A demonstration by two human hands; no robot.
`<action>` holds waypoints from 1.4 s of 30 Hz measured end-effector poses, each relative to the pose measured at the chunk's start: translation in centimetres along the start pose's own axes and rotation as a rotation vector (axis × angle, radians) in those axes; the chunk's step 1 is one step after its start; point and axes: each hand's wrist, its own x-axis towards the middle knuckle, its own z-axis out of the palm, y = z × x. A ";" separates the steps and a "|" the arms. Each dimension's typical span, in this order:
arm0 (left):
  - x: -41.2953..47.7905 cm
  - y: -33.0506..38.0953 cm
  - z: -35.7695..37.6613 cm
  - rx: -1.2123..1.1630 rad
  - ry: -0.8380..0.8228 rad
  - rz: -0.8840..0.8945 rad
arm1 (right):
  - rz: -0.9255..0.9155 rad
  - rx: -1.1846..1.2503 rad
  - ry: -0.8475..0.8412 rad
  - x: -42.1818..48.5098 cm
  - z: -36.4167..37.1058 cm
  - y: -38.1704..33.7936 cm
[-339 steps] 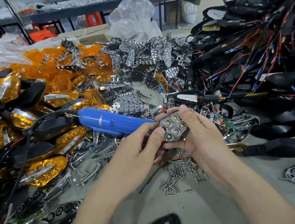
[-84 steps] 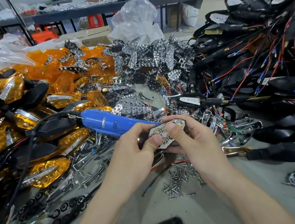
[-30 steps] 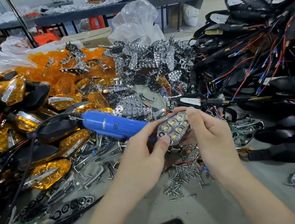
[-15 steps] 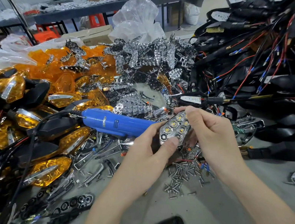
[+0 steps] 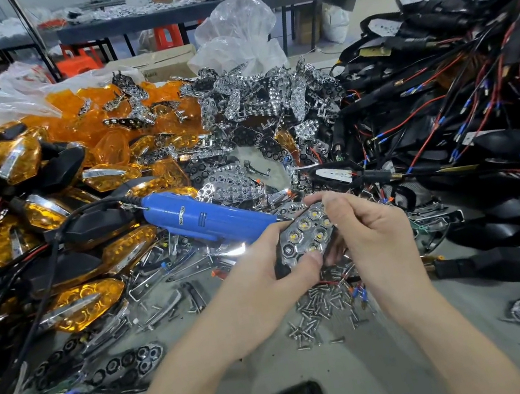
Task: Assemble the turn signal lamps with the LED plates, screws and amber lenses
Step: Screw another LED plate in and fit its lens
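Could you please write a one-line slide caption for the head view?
The left hand and right hand grip a chrome LED plate over loose screws, beside a blue screwdriver.

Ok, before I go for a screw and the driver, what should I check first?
1. LED plate held firmly: ok. The left grip pinches its lower end and the right grip its upper end.
2. Plate seated in a housing: cannot tell. Only a black edge shows beneath it.
3. A grip free for a screw: not ok. Both are on the plate.
4. Screws in reach: ok. A loose pile lies just below both grips.
5. Blue driver free: ok. It lies unheld beside the left grip.
6. Amber lenses available: ok. They are heaped at far left.
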 end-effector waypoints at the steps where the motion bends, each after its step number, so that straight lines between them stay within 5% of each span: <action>1: 0.0 -0.1 0.0 -0.001 -0.003 0.003 | -0.006 0.000 0.001 0.1 0.0 0.1; 9: 0.0 0.3 -0.2 -0.144 -0.043 -0.049 | -0.030 0.000 -0.047 0.5 0.1 0.5; 14: 0.2 0.1 -0.1 -0.218 0.087 -0.061 | -0.032 -0.001 -0.145 0.2 0.3 1.0; 21: 0.4 -0.3 -0.2 -0.119 0.107 0.007 | -0.024 -0.053 -0.175 0.1 0.5 0.9; 30: -0.2 -0.8 -0.6 0.263 0.075 0.010 | 0.056 0.124 0.266 1.6 -1.3 0.8; 34: 0.0 -0.9 -0.4 0.384 0.114 0.072 | 0.081 0.426 0.293 1.9 -1.8 0.4; 42: -0.1 -1.0 0.4 0.468 0.185 0.228 | 0.053 0.439 0.395 1.6 -0.9 0.4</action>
